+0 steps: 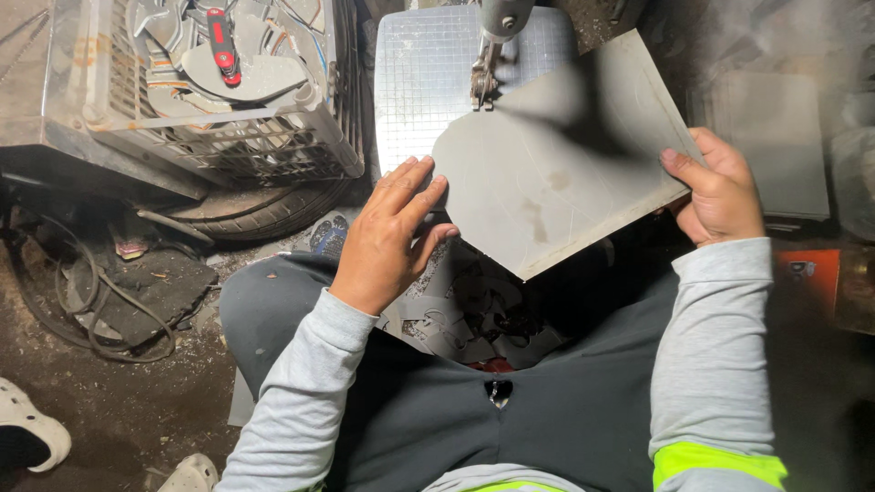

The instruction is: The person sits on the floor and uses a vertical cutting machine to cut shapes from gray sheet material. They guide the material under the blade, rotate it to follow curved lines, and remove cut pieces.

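A flat grey sheet (561,155) lies tilted on the gridded metal saw table (428,82), its upper left corner at the thin blade and guide (483,82). My left hand (387,232) rests flat with fingers spread on the sheet's lower left edge. My right hand (720,187) grips the sheet's right edge, thumb on top. Faint curved lines show on the sheet's surface.
Several cut grey scraps (474,314) lie piled between my knees below the table. A white plastic crate (210,91) with cut pieces and a red-handled tool (221,46) sits at upper left over a tyre (264,210). Stacked grey sheets (775,137) lie at right. Cables (82,301) and white shoes (32,424) lie on the dirt floor.
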